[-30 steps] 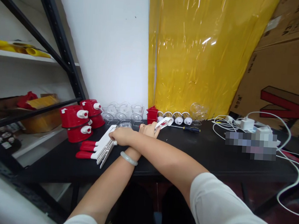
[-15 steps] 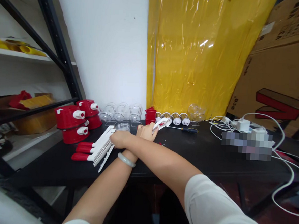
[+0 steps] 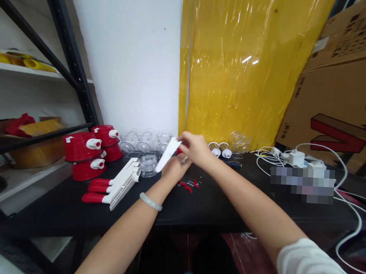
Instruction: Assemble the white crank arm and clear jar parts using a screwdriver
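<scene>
Pinched in the right hand (image 3: 196,148), a white plastic strip (image 3: 168,154) is raised above the black table (image 3: 229,189), angled down-left. Left hand (image 3: 175,169) sits beneath it, grip undeterminable; small red pieces (image 3: 188,184) lie just beside it.

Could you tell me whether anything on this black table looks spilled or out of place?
Yes: small red bits lie scattered loose on the black table just below the left hand, unlike the neatly stacked red lids. The right hand holds a white flat piece above them.
</scene>
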`<state>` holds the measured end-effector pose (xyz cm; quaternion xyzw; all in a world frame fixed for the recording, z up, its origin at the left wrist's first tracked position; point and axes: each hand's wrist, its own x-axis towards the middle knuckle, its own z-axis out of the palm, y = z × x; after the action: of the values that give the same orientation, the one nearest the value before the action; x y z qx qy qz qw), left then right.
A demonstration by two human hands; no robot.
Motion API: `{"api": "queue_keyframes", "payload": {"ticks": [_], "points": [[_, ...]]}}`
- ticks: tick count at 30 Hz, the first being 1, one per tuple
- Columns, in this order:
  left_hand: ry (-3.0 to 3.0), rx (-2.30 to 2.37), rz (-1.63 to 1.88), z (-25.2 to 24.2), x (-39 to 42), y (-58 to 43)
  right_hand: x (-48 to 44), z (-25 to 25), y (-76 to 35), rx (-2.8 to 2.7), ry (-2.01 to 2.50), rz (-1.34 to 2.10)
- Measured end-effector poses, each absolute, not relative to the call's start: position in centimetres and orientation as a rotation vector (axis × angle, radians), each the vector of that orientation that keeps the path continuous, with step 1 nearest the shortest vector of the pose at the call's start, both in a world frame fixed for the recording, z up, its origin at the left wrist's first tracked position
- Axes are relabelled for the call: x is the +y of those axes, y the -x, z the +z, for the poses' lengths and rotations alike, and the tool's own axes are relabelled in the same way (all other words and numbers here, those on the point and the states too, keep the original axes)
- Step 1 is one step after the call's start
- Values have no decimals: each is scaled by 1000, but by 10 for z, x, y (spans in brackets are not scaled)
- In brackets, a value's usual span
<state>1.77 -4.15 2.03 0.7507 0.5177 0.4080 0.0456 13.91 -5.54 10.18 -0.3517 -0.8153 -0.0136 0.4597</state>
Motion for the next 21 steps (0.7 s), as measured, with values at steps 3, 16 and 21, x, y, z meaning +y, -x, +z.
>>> {"api": "queue_keyframes", "payload": {"ticks": [3, 16, 21], "points": [[-2301, 1748, 1225, 25, -47, -14, -35, 93, -195, -1743, 840, -80], [-2145, 1544, 1291, 21, -41, -12, 2, 5, -259, -1743, 1129, -198], [-2201, 1705, 1150, 22, -43, -15, 0, 5, -253, -1738, 1069, -106]]}}
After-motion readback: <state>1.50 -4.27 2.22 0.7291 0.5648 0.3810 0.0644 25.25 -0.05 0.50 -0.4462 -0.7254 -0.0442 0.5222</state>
